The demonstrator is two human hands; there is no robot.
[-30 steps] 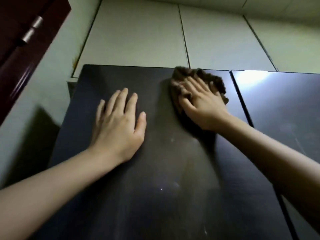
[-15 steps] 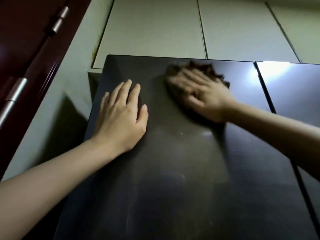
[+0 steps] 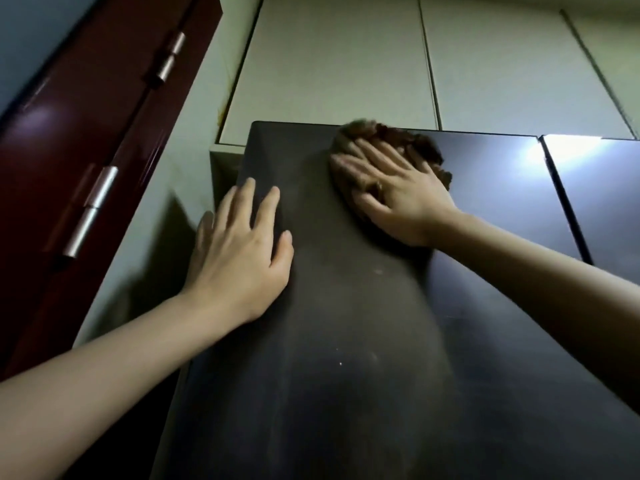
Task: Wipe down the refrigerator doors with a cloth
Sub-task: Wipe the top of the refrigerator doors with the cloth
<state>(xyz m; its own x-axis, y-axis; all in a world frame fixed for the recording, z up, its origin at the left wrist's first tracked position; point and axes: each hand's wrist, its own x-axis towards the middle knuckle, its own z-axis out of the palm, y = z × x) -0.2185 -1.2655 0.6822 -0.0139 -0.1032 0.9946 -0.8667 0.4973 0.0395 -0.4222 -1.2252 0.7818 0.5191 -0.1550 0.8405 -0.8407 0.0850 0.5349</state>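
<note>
Brown cloth (image 3: 424,150) against dark refrigerator door (image 3: 346,341)

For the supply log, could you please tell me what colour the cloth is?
The cloth is brown; the head view shows it, under the right hand.

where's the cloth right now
In the head view the brown cloth lies under the right hand, pressed against the top edge of the left refrigerator door, to the right of the left hand.
</note>
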